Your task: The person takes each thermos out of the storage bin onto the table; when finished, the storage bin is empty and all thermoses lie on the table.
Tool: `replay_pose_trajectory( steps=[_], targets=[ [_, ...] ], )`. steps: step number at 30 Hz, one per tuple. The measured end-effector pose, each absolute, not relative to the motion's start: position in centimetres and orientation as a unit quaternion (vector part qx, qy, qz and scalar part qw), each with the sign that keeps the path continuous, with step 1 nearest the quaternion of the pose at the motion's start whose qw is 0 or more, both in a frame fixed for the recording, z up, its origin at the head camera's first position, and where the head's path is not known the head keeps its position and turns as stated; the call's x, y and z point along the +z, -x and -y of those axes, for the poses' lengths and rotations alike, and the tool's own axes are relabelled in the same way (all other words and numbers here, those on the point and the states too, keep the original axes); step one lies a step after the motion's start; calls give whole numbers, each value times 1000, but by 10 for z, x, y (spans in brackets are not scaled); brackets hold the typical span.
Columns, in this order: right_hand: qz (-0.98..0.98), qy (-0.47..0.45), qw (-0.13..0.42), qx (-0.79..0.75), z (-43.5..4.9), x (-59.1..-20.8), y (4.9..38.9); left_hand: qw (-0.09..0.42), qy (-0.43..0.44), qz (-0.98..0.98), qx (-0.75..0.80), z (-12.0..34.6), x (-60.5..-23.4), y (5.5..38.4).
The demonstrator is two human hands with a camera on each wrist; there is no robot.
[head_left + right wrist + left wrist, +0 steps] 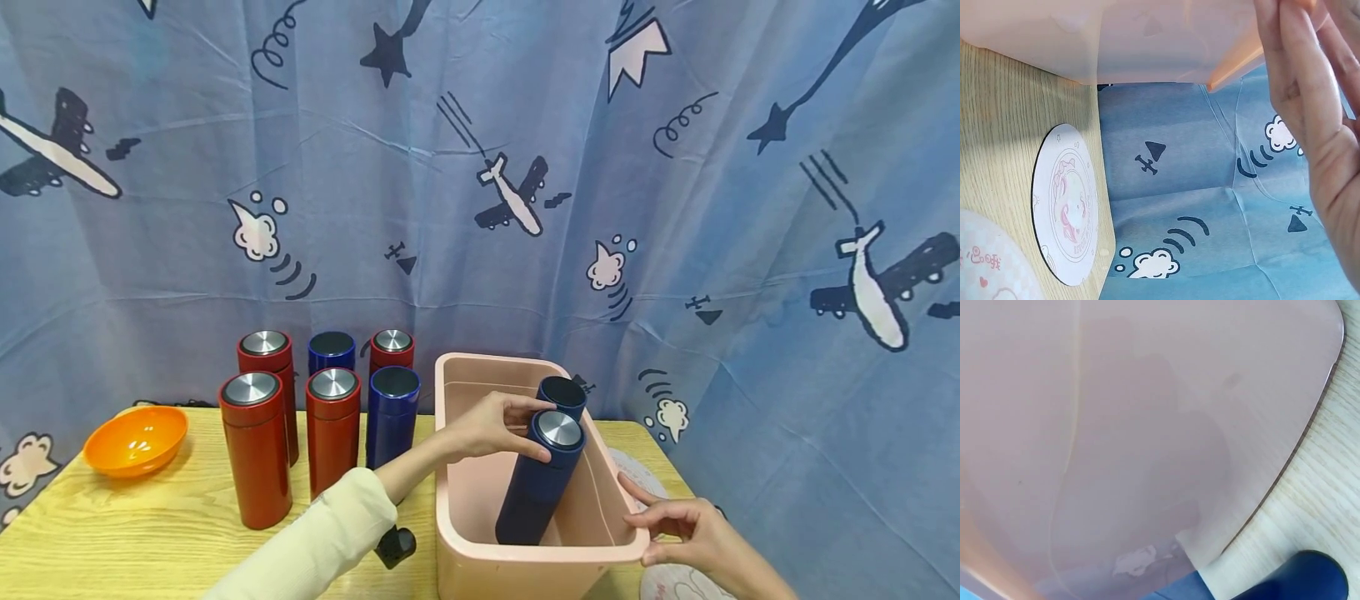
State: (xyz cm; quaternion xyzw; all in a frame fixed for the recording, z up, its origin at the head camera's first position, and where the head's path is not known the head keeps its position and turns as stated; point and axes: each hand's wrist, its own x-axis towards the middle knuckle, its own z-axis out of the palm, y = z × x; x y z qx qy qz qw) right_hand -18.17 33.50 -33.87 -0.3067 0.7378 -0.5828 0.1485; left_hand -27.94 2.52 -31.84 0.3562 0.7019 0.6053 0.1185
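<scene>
Inside a pink plastic bin (461, 549), a dark blue thermos with a silver lid (534, 487) leans slightly to the right. My left hand (491, 427) reaches over the bin's left side and grips this thermos near its top, thumb in front. Just behind it stands another dark blue thermos with a black lid (562, 392). My right hand (686, 533) pinches the bin's right rim near the front corner. In the right wrist view, the right hand's fingers (1310, 87) rise to the bin's edge. The left wrist view mostly shows the bin's outer wall (1147, 425).
Left of the bin stand several thermoses, red ones (255, 467) and blue ones (392, 425). An orange bowl (137, 442) sits at the table's left end. A small black object (396, 547) lies by the bin. Round mats (1066, 206) lie right of it. A patterned curtain (337, 208) hangs behind.
</scene>
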Motion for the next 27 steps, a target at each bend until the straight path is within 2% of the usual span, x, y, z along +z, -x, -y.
replay_pose_trajectory(
  steps=[5,16,27],
  targets=[
    [-742,304,145,-579,-335,-338,181,130,-346,-699,612,-27,-320,279],
    [-736,323,132,-579,-332,-338,182,107,-308,-700,636,-25,-323,278],
    [-728,329,134,-587,-332,-338,182,112,-313,-706,625,-24,-320,272]
  ],
)
